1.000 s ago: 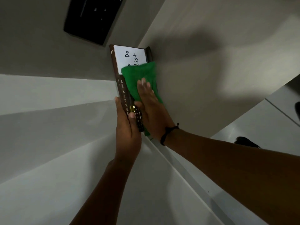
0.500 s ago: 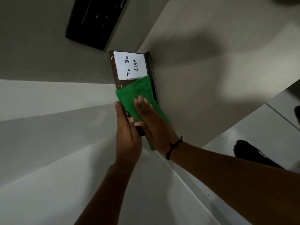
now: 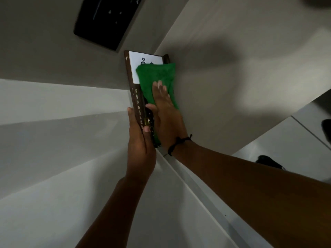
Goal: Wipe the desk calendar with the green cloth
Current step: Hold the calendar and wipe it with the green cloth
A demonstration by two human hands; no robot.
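Head view, one moment. Desk calendar (image 3: pixel 137 97): brown, held upright off counter (image 3: pixel 53 158), long axis running away from person, month strip along near left edge. Left hand (image 3: pixel 141 140): fingers closed round near end, thumb on month strip. Right hand (image 3: pixel 165 111): flat, fingers spread, pressing green cloth (image 3: pixel 157 76) on calendar face. Cloth covered far half, over most of white note (image 3: pixel 141 59). Unwiped face lay beyond fingertips; right hand nearer. Judged mid-wipe.
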